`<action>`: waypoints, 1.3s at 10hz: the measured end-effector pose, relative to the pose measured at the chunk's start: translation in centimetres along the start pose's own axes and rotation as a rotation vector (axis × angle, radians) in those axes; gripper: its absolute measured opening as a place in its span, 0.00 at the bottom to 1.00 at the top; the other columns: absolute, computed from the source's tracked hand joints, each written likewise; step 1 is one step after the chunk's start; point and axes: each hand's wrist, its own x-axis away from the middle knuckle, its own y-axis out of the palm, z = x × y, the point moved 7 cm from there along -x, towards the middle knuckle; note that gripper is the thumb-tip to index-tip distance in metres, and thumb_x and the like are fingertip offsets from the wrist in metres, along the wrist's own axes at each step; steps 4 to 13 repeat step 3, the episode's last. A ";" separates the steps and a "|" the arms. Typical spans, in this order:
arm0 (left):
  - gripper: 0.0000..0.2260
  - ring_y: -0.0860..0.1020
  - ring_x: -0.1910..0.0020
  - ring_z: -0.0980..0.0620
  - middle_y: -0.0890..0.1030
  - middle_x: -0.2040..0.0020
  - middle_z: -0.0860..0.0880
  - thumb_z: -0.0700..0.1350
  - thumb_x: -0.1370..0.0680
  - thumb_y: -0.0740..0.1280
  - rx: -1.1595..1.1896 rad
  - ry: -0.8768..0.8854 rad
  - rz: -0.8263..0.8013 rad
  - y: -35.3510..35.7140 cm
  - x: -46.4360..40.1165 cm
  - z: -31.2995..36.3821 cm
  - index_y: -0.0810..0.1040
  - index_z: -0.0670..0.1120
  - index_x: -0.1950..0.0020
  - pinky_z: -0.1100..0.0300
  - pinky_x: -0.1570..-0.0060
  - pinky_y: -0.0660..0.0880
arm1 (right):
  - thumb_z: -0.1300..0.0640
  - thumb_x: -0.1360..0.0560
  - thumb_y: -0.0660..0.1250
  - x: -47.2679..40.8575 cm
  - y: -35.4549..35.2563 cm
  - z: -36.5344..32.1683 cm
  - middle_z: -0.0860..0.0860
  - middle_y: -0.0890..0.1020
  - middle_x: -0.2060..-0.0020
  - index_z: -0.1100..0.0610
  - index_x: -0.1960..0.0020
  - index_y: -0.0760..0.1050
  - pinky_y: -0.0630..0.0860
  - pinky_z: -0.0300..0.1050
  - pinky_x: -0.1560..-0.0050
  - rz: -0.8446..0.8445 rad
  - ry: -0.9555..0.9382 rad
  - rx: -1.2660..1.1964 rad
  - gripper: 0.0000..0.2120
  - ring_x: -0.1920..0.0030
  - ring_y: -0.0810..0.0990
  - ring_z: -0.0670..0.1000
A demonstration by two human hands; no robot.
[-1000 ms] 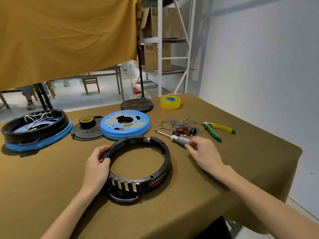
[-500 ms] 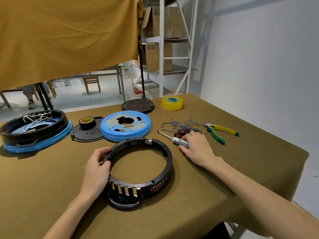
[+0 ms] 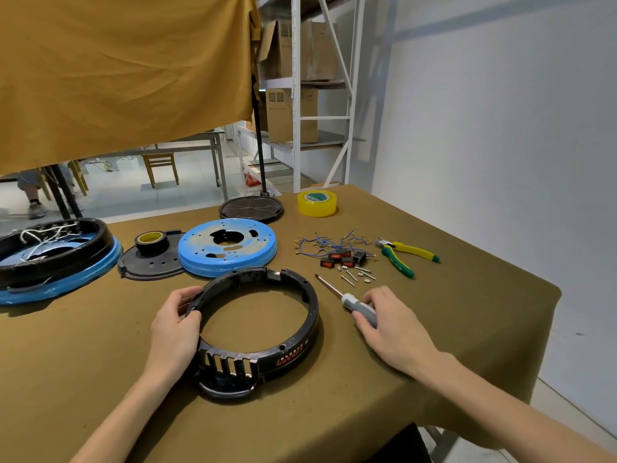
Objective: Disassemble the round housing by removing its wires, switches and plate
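Note:
An empty black round housing ring lies on the brown cloth in front of me. My left hand grips its left rim, thumb inside. My right hand holds the grey handle of a screwdriver that lies on the cloth just right of the ring, tip pointing away. Behind it lie the removed blue wires, black and red switches and a few screws. The blue round plate rests behind the ring.
A second black housing on a blue base with white wires sits at far left. A black disc carries a tape roll. Yellow tape, a dark round cover and green-yellow pliers lie further back. The table edge drops at right.
My right hand has drawn the screwdriver back toward me, away from the switches and screws. My left hand stays on the ring's rim.

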 end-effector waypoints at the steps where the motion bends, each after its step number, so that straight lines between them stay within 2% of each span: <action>1: 0.20 0.72 0.29 0.45 0.77 0.31 0.45 0.31 0.19 0.61 0.011 -0.008 0.008 0.0 0.0 0.1 0.75 0.47 0.30 0.41 0.29 0.70 | 0.44 0.20 0.66 -0.5 0.6 -1.2 0.45 0.74 0.50 0.50 0.43 0.72 0.77 0.41 0.54 -0.002 0.024 -0.021 0.12 0.55 0.76 0.45; 2: 0.20 0.72 0.29 0.45 0.76 0.31 0.45 0.31 0.19 0.61 0.016 -0.012 -0.004 0.2 0.0 0.2 0.75 0.47 0.29 0.44 0.30 0.70 | 0.41 0.21 0.66 -1.0 1.2 -2.0 0.45 0.75 0.52 0.48 0.44 0.69 0.77 0.42 0.56 -0.012 0.061 -0.010 0.13 0.55 0.75 0.45; 3: 0.20 0.72 0.29 0.45 0.76 0.31 0.44 0.31 0.19 0.61 -0.004 -0.015 -0.007 0.2 0.0 0.4 0.74 0.46 0.30 0.45 0.30 0.70 | 0.35 0.21 0.62 -1.2 0.8 -1.9 0.43 0.76 0.52 0.47 0.42 0.70 0.74 0.40 0.60 -0.022 0.102 0.003 0.17 0.57 0.76 0.44; 13: 0.20 0.72 0.29 0.45 0.76 0.31 0.44 0.31 0.19 0.61 -0.004 -0.015 -0.007 0.2 0.0 0.4 0.74 0.46 0.30 0.45 0.30 0.70 | 0.35 0.21 0.62 -1.2 0.8 -1.9 0.43 0.76 0.52 0.47 0.42 0.70 0.74 0.40 0.60 -0.022 0.102 0.003 0.17 0.57 0.76 0.44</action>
